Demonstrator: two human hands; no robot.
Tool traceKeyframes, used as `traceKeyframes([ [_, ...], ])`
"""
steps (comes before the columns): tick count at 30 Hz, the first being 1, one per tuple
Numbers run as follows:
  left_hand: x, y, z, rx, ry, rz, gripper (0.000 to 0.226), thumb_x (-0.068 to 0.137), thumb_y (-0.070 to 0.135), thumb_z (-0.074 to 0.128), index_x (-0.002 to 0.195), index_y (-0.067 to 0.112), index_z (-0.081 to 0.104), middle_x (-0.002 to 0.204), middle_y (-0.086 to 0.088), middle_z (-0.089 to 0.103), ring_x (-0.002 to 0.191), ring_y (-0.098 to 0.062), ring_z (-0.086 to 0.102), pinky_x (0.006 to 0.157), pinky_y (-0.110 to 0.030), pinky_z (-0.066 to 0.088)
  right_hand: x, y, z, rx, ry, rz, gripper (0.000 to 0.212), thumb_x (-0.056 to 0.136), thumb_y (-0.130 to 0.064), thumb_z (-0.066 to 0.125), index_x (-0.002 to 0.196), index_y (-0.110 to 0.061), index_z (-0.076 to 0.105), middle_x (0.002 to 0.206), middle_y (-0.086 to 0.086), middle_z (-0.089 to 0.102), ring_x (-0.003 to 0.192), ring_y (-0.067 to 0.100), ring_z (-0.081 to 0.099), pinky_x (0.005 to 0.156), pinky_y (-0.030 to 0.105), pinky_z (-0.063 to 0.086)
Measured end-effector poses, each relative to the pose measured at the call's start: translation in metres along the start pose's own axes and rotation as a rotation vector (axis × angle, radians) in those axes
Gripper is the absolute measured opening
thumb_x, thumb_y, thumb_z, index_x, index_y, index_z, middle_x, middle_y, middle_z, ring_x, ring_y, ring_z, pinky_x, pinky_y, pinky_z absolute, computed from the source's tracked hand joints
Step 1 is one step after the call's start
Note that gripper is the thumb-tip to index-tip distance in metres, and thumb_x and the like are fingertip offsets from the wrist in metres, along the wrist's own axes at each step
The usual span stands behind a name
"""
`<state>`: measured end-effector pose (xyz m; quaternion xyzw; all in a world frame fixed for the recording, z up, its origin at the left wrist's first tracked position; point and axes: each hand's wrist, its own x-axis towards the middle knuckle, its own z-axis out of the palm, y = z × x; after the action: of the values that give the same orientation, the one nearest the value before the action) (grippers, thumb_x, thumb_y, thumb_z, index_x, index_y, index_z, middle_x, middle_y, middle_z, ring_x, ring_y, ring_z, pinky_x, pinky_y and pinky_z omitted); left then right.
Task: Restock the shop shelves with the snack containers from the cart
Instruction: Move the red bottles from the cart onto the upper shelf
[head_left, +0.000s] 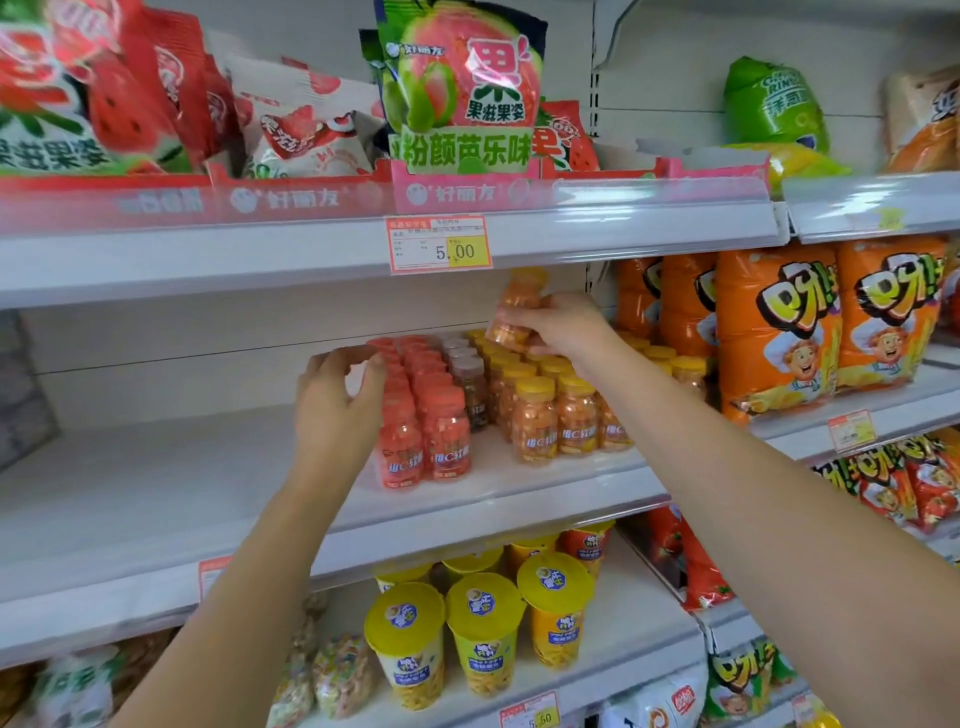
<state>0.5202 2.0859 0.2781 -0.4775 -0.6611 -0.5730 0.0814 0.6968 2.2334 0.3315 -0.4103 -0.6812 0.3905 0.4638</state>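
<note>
On the middle shelf (156, 493) stand rows of small snack bottles: red-capped ones (447, 431) on the left, a brown row (470, 384) behind, yellow-capped orange ones (535, 421) on the right. My right hand (563, 325) grips an orange bottle (517, 312), tilted and lifted above the yellow-capped rows. My left hand (337, 400) reaches to the left side of the red bottles, fingers curled at their caps; whether it grips one is unclear.
The upper shelf holds fruit-candy bags (457, 88) in red display boxes, with a price tag (439, 244) on its edge. Orange chip bags (779, 327) stand to the right. Yellow-lidded cups (483, 629) fill the lower shelf. The middle shelf's left part is bare.
</note>
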Motion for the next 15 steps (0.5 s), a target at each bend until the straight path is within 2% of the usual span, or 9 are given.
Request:
traceKeyframes([
  [3, 0.018, -0.01, 0.004, -0.064, -0.111, -0.104, 0.038, 0.095, 0.041, 0.046, 0.119, 0.015, 0.062, 0.125, -0.005, 0.056, 0.116, -0.021, 0.052, 0.097, -0.032, 0.038, 0.018, -0.001, 0.01, -0.231, 0.075, -0.011, 0.055, 0.066, -0.054, 0.078, 0.095, -0.008, 0.07, 0.088, 0.005, 0.067, 0.081, 0.02, 0.061, 0.068, 0.028, 0.046],
  [6, 0.027, -0.011, 0.007, -0.226, -0.229, -0.182, 0.038, 0.097, 0.044, 0.042, 0.116, 0.017, 0.061, 0.113, 0.007, 0.058, 0.103, -0.014, 0.055, 0.088, -0.026, 0.037, 0.032, -0.006, 0.02, -0.296, 0.128, 0.017, 0.062, 0.061, -0.055, 0.08, 0.1, -0.009, 0.064, 0.095, 0.005, 0.068, 0.082, 0.019, 0.065, 0.061, 0.023, 0.042],
  [9, 0.034, -0.015, 0.009, -0.339, -0.295, -0.214, 0.035, 0.099, 0.043, 0.039, 0.113, 0.021, 0.061, 0.105, 0.008, 0.059, 0.089, -0.006, 0.056, 0.086, -0.025, 0.037, 0.045, -0.01, 0.031, -0.27, 0.12, 0.012, 0.042, 0.067, -0.041, 0.083, 0.084, -0.013, 0.057, 0.08, 0.002, 0.066, 0.055, 0.01, 0.062, 0.043, 0.016, 0.042],
  [11, 0.039, -0.022, 0.012, -0.341, -0.328, -0.213, 0.031, 0.097, 0.046, 0.039, 0.105, 0.025, 0.061, 0.103, 0.006, 0.061, 0.088, -0.004, 0.059, 0.086, -0.026, 0.04, 0.055, -0.01, 0.041, -0.225, 0.103, 0.025, 0.036, 0.069, -0.031, 0.084, 0.083, -0.012, 0.057, 0.089, 0.005, 0.068, 0.063, 0.014, 0.066, 0.054, 0.023, 0.055],
  [13, 0.042, -0.028, 0.016, -0.273, -0.341, -0.186, 0.034, 0.096, 0.049, 0.04, 0.098, 0.023, 0.062, 0.096, 0.006, 0.064, 0.088, -0.009, 0.061, 0.081, -0.025, 0.042, 0.064, -0.01, 0.05, -0.145, 0.084, 0.056, 0.031, 0.07, -0.018, 0.084, 0.083, -0.01, 0.057, 0.096, 0.01, 0.068, 0.074, 0.019, 0.068, 0.065, 0.031, 0.059],
  [15, 0.042, -0.035, 0.021, -0.242, -0.357, -0.138, 0.043, 0.094, 0.055, 0.041, 0.099, 0.021, 0.066, 0.098, 0.004, 0.066, 0.091, -0.012, 0.062, 0.079, -0.026, 0.044, 0.073, -0.011, 0.056, -0.109, 0.071, 0.082, 0.03, 0.071, -0.004, 0.081, 0.073, -0.011, 0.052, 0.085, 0.008, 0.064, 0.069, 0.018, 0.064, 0.061, 0.032, 0.059],
])
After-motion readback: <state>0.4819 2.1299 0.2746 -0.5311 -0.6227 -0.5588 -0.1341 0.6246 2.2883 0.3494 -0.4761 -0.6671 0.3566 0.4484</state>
